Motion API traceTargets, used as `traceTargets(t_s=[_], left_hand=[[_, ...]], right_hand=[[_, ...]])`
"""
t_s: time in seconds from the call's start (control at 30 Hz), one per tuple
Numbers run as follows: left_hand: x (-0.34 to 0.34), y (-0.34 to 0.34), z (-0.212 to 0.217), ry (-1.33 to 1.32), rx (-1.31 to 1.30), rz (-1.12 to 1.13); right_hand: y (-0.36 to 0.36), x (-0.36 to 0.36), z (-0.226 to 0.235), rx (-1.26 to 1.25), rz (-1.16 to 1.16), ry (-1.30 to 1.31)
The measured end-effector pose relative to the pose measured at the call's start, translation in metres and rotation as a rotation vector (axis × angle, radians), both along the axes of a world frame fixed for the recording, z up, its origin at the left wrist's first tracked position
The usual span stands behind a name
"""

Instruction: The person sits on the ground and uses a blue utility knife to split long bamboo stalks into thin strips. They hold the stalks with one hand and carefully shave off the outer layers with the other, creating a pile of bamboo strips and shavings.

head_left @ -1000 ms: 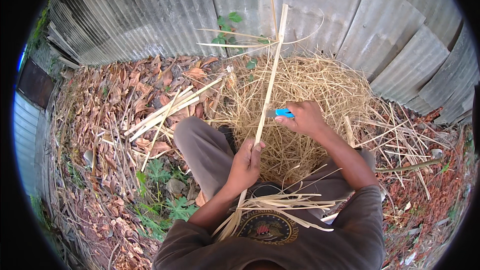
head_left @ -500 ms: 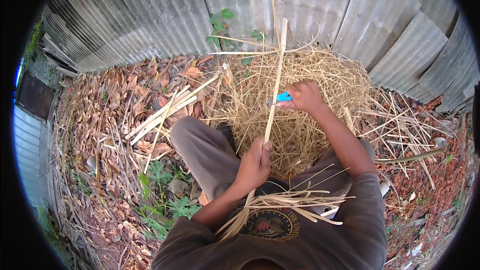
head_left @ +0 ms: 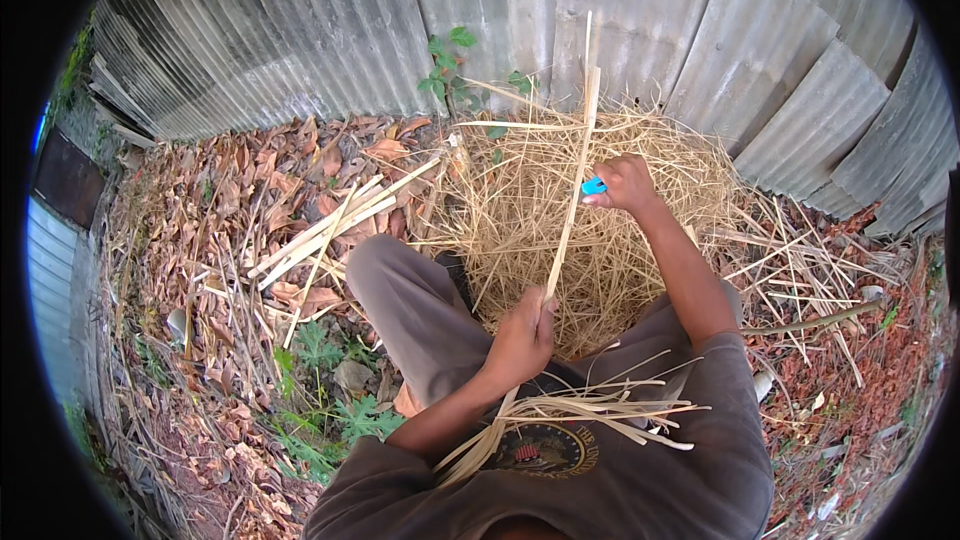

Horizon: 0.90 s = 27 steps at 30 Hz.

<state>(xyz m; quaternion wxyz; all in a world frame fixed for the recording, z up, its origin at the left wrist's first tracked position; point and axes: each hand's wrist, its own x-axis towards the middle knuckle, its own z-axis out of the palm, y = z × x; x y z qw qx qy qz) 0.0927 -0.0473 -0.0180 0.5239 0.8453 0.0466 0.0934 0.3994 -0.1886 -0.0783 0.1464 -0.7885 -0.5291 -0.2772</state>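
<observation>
Gripping bamboo strip (head_left: 572, 202), left hand (head_left: 520, 342) unmoved; right hand (head_left: 625, 183), clutching blue tool (head_left: 594, 186), slid higher.

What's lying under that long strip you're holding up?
Beneath the long strip, gripped by the left hand and met by the right hand with its blue tool, lies a heap of pale shavings. The ground below the heap is covered.

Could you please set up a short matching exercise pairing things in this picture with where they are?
Things:
1. left hand
2. right hand
3. dry leaves
4. green plant

Places:
a. against the corrugated metal wall
b. on the ground to the person's left
c. gripping the lower part of the long strip
d. holding a small blue tool at the strip

Pairs: 1-c, 2-d, 3-b, 4-a
</observation>
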Motion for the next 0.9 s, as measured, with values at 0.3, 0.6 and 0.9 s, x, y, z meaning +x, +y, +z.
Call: traceTargets(t_s=[0.3,0.6,0.9], left_hand=[[-0.007,-0.002,0.003,0.059,-0.04,-0.017],[-0.032,0.005,0.012,0.058,-0.093,0.078],[-0.024,0.012,0.019,0.049,-0.14,0.059]], right_hand=[[-0.007,0.016,-0.009,-0.039,-0.049,0.014],[0.041,-0.079,0.025,0.02,-0.164,1.191],[0.023,-0.058,0.053,-0.032,-0.306,0.176]])
